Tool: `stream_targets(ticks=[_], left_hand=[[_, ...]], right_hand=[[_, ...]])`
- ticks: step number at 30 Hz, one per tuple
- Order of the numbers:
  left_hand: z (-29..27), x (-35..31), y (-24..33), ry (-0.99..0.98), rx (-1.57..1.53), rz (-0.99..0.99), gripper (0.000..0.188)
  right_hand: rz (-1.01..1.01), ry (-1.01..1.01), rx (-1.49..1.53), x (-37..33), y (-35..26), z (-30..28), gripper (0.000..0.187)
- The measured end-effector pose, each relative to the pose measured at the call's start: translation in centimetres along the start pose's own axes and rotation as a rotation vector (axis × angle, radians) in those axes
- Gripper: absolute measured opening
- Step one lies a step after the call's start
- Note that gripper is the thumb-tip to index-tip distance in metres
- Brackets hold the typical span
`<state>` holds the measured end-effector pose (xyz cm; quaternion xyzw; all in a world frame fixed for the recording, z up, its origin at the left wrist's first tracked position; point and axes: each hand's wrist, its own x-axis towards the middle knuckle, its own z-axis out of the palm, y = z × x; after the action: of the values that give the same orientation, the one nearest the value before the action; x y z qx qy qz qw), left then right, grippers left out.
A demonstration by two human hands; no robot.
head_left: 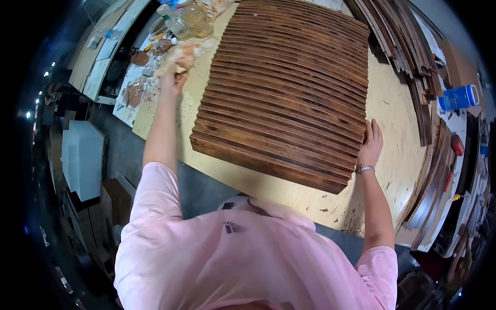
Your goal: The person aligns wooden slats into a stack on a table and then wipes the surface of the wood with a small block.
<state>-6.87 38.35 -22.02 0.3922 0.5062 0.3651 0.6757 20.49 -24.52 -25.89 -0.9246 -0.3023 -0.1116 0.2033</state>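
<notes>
A large panel of dark brown wooden slats (284, 93) lies on the pale plywood tabletop (248, 186), its ridges running from left to right. At the panel's upper left, my left hand (172, 82) is closed on a crumpled, stained rag (182, 56), which looks slightly blurred. The rag is apart from the panel, over the table's left side. My right hand (370, 147) rests against the panel's right edge near the close corner, its fingers stretched forward; the thumb side is partly hidden by the edge.
Plastic bottles and a jar (196, 20) stand at the back left, near stained dishes (135, 93). Long dark wooden strips (398, 46) are stacked along the right. A blue container (459, 97) and a red-handled tool (456, 145) lie farther right. Dark smudges (354, 222) mark the near tabletop.
</notes>
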Motion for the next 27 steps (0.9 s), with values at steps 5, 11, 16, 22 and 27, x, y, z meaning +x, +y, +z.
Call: stream_targets(ticks=[5,11,16,22,27], left_hand=[[8.8,-8.2,2.1,-0.368,0.204,0.224,0.021],[22.8,-26.4,-5.1,-1.033,0.929,0.810,0.032],[31.7,-35.4,-12.2,-1.252,0.992,1.284,0.036],[30.6,-34.4,-13.4,-1.322,1.211,1.405,0.027],[19.1,-25.8,-5.2,-1.042,1.440,1.275,0.029]], right_hand=[[0.031,-0.003,-0.042,-0.2,-0.3,-0.8,0.045],[0.041,-0.007,-0.067,0.2,-1.6,-1.1,0.046],[0.070,-0.009,-0.024,0.0,-1.3,-1.0,0.048],[0.095,-0.007,0.002,0.1,-1.2,-1.3,0.047],[0.107,-0.023,-0.031,0.0,-1.2,-1.0,0.048]])
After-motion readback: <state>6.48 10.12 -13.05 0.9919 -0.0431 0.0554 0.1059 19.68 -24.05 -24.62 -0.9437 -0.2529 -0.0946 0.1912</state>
